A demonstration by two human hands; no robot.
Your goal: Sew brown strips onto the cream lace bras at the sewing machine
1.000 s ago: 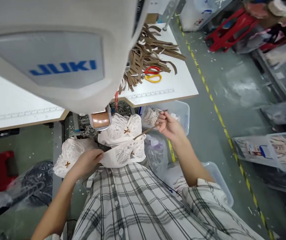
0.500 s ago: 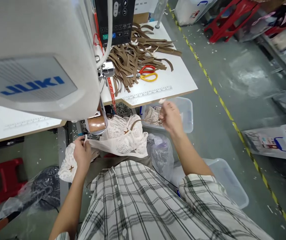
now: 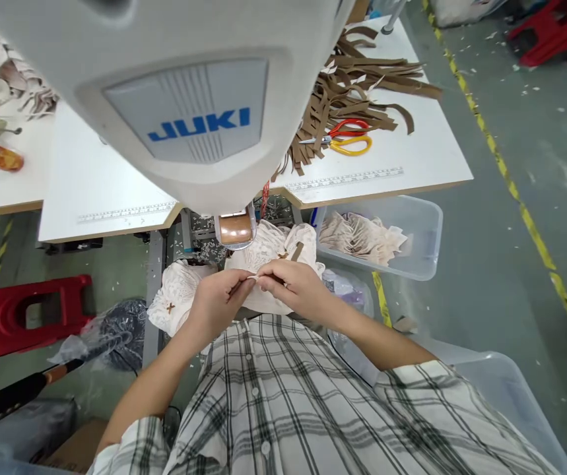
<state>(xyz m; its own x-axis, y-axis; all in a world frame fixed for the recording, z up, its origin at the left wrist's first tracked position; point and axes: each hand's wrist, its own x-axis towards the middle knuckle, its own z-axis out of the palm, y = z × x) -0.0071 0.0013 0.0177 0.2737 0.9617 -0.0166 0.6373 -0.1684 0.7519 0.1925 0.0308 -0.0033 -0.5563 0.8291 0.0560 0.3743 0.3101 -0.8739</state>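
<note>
White lace fabric (image 3: pixel 177 293) with small brown crosses lies below the head of the sewing machine (image 3: pixel 189 125), spread in front of my plaid shirt. My left hand (image 3: pixel 218 297) pinches a pale edge of this fabric. Close beside it, nearly touching, my right hand (image 3: pixel 296 287) has its thumb and fingers pressed on the same pale edge; any small piece between the fingertips is too small to make out. A short brown strip (image 3: pixel 297 251) sticks up just behind my right hand. The machine's rounded brown end (image 3: pixel 235 229) is just beyond both hands.
On the white table (image 3: pixel 426 155) are brown strips (image 3: pixel 347 86) and red-and-yellow scissors (image 3: pixel 350 137). A clear bin (image 3: pixel 424 264) with pale fabric pieces (image 3: pixel 362 237) stands at the right, below the table edge. A red stool (image 3: pixel 70 303) is at the left.
My right hand has come from above the clear bin back to the fabric, beside my left hand. The view has turned toward the left, showing more of the table and the stool.
</note>
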